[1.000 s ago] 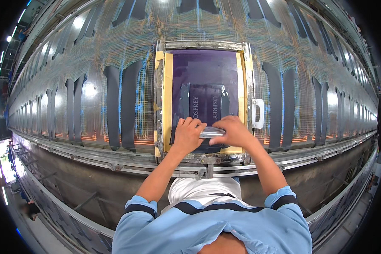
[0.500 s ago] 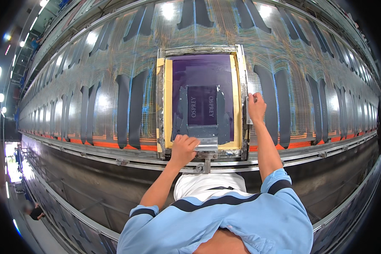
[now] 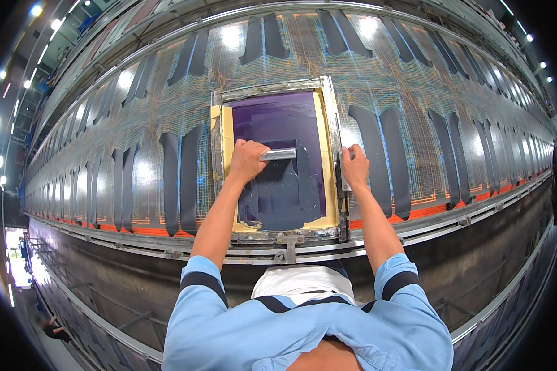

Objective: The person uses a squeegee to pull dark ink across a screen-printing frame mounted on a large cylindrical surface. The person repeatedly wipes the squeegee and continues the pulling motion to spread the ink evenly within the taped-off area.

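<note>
A silkscreen frame [image 3: 267, 90] with metal sides and yellow tape inside lies flat on the long table in front of me. Its purple mesh [image 3: 272, 111] carries a dark grey ink layer [image 3: 278, 198] over the middle and near part. My left hand [image 3: 247, 162] is closed around the left end of a metal squeegee [image 3: 282, 154], whose lower edge meets the inked mesh midway up the screen. At the frame's right side, my right hand [image 3: 355, 166] has its fingers closed on a narrow metal side bar [image 3: 345, 180].
Dark grey cut fabric pieces [image 3: 382, 161] lie in rows on the table, over orange and blue printed lines. A metal rail [image 3: 414, 233] runs along the near edge, with a bracket [image 3: 287, 242] at the frame. Another person [image 3: 56, 329] stands far off at lower left.
My left hand has carried the squeegee away from me, from the screen's near end to its middle, where ink now covers the lettered area. My right hand stays on the side bar.
</note>
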A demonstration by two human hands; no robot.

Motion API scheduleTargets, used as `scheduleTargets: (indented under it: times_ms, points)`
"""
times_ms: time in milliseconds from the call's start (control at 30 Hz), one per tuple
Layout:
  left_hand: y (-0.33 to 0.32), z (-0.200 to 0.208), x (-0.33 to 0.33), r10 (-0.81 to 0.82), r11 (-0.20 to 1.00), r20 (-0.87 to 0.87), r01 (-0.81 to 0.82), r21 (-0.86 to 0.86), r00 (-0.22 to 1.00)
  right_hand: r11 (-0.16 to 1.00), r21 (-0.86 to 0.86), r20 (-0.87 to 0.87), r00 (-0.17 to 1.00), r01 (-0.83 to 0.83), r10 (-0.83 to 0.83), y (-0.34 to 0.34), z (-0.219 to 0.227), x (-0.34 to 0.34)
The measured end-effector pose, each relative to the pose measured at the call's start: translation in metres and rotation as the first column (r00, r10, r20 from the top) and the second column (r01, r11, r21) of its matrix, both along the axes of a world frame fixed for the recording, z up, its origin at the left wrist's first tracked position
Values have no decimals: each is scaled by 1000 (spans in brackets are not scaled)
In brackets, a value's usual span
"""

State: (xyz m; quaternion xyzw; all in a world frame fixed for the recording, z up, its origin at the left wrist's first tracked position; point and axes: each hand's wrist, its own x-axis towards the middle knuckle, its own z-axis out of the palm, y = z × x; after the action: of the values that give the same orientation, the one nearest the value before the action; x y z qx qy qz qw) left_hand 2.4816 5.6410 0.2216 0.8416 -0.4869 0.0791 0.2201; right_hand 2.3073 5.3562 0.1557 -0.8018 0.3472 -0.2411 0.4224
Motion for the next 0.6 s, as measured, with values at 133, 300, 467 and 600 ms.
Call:
scheduleTargets:
  times_ms: [133,300,467,600]
  points:
    - [11,-23,-34,23,992,3,-23,-121,1000,1000,5,-12,1000,-13,13,-5,-3,0]
    - [67,-37,-166,93,987,-68,-101,-121,993,996,-77,-58,997,-46,42,-8,22,8]
    - [78,12,-188,180,983,-122,-184,-20,976,998,25,-40,997,-61,62,10,42,11]
    - [103,13,-162,281,949,-86,-264,174,956,992,99,26,997,-79,77,48,10,26]
